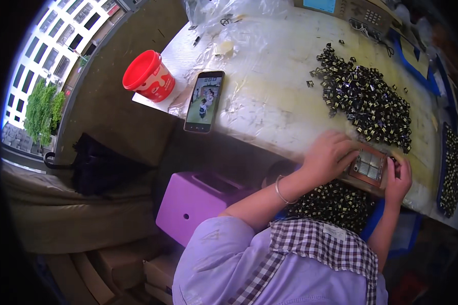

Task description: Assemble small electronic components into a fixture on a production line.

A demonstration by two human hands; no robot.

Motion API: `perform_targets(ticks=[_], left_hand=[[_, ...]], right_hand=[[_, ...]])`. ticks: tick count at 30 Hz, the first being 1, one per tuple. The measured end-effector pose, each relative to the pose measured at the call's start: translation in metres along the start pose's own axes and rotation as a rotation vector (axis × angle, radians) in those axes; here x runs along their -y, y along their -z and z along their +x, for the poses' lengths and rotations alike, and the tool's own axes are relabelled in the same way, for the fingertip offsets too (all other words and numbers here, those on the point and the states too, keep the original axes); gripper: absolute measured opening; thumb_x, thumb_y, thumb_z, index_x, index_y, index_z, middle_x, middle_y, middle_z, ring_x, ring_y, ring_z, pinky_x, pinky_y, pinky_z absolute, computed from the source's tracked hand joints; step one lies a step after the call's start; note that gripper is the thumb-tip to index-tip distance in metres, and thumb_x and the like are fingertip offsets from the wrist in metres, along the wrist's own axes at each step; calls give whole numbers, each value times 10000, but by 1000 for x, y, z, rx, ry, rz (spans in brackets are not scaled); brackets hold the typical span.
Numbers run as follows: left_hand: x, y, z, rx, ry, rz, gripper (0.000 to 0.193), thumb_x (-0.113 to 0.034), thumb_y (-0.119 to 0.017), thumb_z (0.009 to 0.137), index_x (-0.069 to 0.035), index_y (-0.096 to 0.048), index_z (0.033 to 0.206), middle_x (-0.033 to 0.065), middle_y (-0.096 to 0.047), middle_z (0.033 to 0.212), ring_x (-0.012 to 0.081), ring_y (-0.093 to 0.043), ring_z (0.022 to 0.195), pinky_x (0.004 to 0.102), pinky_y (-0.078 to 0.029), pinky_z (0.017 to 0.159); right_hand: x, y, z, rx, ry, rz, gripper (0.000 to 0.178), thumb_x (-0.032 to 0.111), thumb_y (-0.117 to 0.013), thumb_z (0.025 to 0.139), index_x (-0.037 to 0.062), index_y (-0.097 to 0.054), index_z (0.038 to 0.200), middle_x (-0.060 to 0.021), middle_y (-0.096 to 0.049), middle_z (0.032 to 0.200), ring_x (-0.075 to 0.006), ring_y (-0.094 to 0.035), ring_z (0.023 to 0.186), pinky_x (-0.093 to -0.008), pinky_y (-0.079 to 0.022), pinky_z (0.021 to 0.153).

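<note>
A small copper-brown frame [354,170] with pale metal bars set in it lies at the table's near edge, between my two hands. My left hand [331,157] curves over its left side, fingers bent and closed against the rim; it is slightly blurred. At the right side, my right hand [399,179] has thumb and fingers drawn together around what looks like a small black part [392,159], partly hidden by the fingers. Just beyond the frame spreads a heap of small black parts with yellowish bands [366,99]. More such parts [331,203] lie below the table edge, near my lap.
A phone [204,101] showing a picture lies by the table's near left edge, beside a red-lidded tub [150,76]. Clear plastic [249,30] covers the far side. A blue tray of parts [453,170] is at right. A purple stool [188,203] stands left of me.
</note>
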State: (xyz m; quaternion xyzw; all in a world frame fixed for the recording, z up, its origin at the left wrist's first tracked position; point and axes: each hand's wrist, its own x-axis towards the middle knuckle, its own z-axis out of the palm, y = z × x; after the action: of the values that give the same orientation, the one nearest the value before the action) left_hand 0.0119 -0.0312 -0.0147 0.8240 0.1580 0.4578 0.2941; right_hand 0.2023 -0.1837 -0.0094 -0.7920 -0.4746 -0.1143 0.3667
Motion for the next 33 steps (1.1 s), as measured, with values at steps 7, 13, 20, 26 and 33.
perform_targets(ticks=[7,13,20,26,33], left_hand=[[-4,15,4,46,34,48,136,-142,-709,777,-88,-668,895,68,-605,776,260,-564,739,366,-451,676],[-2,4,1,13,23,8,152,-163,-703,776,-83,-673,902,60,-588,751,259,-555,734,363,-449,681],[-2,6,0,39,17,44,175,-172,-703,776,-71,-676,917,64,-584,753,260,-555,739,368,-448,688],[0,4,-1,15,-8,15,169,-172,-697,780,-74,-673,915,58,-598,787,250,-566,761,363,-449,715],[1,3,-2,18,-9,16,164,-169,-689,787,-88,-671,929,49,-600,798,239,-568,767,357,-446,721]], right_hand=[[17,-11,6,15,60,78,155,63,-696,821,14,-658,963,-61,-554,774,-158,-527,651,-279,-430,571],[6,-4,1,-19,30,38,159,63,-682,838,14,-653,986,-46,-505,739,-150,-493,646,-271,-422,580],[4,-5,0,-10,52,40,184,46,-663,847,20,-657,1028,-19,-462,733,-127,-394,631,-257,-370,587],[5,-5,1,7,9,69,197,48,-661,847,20,-659,1042,-12,-453,734,-124,-395,648,-253,-372,606],[2,-5,1,4,13,17,183,51,-662,846,22,-661,1027,-15,-463,732,-127,-406,639,-258,-378,595]])
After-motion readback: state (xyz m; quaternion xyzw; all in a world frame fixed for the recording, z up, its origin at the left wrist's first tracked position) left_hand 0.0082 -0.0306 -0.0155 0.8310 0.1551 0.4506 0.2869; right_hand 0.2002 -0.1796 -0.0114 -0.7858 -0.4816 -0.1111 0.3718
